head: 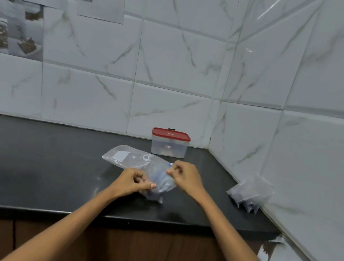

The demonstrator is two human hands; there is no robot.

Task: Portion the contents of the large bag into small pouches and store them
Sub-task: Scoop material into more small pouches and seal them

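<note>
Clear plastic pouch (159, 180), upright, long axis tilting right, just before the red-lidded container (169, 143), pinched at opposite edges by left hand (131, 181) and right hand (185, 175), above large bag (128, 156).

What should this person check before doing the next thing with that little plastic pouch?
1. Left hand grips the small pouch: ok.
2. Right hand pinches the pouch's top edge: ok.
3. Pouch mouth open or sealed: cannot tell, the plastic is blurred.
4. Red-lidded container open to take pouches: not ok, lid is on.
5. Large clear bag within reach, lying behind the hands: ok.
6. Filled dark pouches out of the way by the right wall: ok.
</note>
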